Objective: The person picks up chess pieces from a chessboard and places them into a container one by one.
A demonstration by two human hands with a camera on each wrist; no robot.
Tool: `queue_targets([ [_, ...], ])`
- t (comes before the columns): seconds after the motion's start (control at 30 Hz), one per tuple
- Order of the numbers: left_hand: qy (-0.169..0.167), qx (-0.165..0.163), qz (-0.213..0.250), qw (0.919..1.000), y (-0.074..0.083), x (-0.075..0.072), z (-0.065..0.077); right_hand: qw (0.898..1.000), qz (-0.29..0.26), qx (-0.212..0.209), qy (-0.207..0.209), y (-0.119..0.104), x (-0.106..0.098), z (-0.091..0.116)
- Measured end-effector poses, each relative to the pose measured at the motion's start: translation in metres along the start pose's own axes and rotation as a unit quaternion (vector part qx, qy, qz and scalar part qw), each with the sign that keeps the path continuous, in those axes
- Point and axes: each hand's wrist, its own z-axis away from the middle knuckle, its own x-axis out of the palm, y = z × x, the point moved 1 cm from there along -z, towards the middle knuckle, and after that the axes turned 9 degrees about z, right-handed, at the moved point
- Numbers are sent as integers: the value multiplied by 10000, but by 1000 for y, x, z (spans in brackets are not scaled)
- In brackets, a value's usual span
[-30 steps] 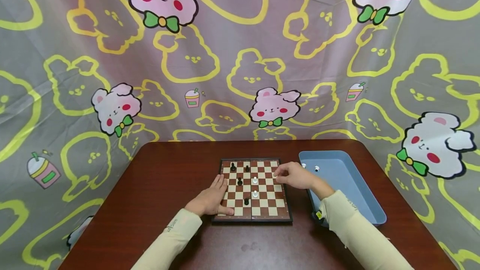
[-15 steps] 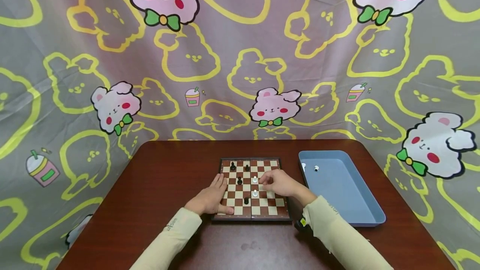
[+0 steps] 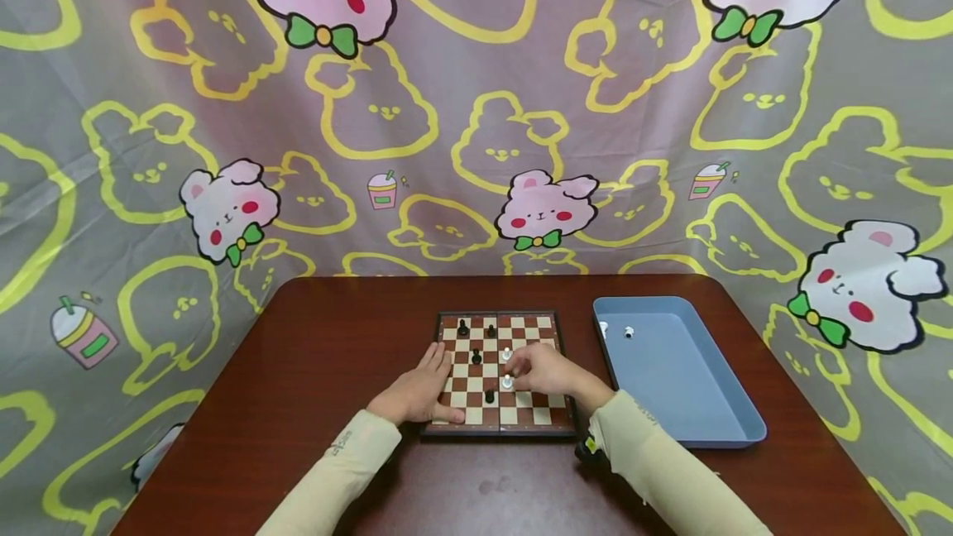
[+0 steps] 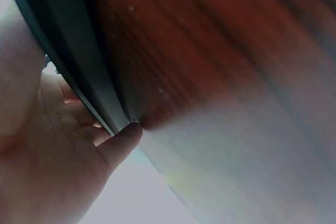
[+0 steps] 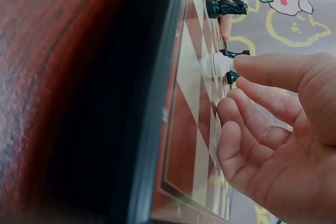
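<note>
My left hand (image 3: 419,394) rests flat on the left edge of the chessboard (image 3: 536,418), fingers spread; in the left wrist view its thumb (image 4: 123,142) lies by the dark rim. Over the right half, my right hand (image 3: 547,369) has curled fingers. In the right wrist view its thumb and index finger appear to pinch the top of a white chess piece (image 5: 222,64), partly covered by the thumb. This looks like the nearer white piece (image 3: 507,383); another white piece (image 3: 506,353) stands just beyond. A black chess piece (image 3: 489,396) stands to the left.
Other black pieces stand further back, including one (image 3: 476,356) mid-board and one (image 3: 463,327) at the far left. A blue tray (image 3: 681,370) to the board's right holds small white pieces (image 3: 629,332). A patterned curtain (image 3: 447,147) hangs behind the brown table (image 3: 335,329).
My right hand has moved left from the board's right edge to the white pieces, then slightly nearer to me. My left hand has stayed in place.
</note>
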Motion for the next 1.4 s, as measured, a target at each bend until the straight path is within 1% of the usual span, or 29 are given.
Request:
queue_targets([
  [0.17,-52,-46,54,10000,0,0,0,9999,15,95,-54,-3,3,-1],
  [0.33,-74,-74,99,9999,0,2,0,9997,67,184,-120,-1,8,-1],
  [0.5,-35,-66,68,9999,-1,5,0,9998,57,97,-139,1,12,-2],
  [0.7,-6,-59,54,10000,-1,5,1,9996,254,-96,-100,3,13,-3],
  [1.0,3,-66,-30,10000,-2,3,-3,9992,383,-92,-87,0,9,-3],
  [1.27,-15,-90,33,10000,-1,2,-2,9983,555,-144,-85,-1,9,-4],
  [1.4,-31,-90,55,9999,-1,2,-2,9983,555,-137,-105,0,9,-4],
])
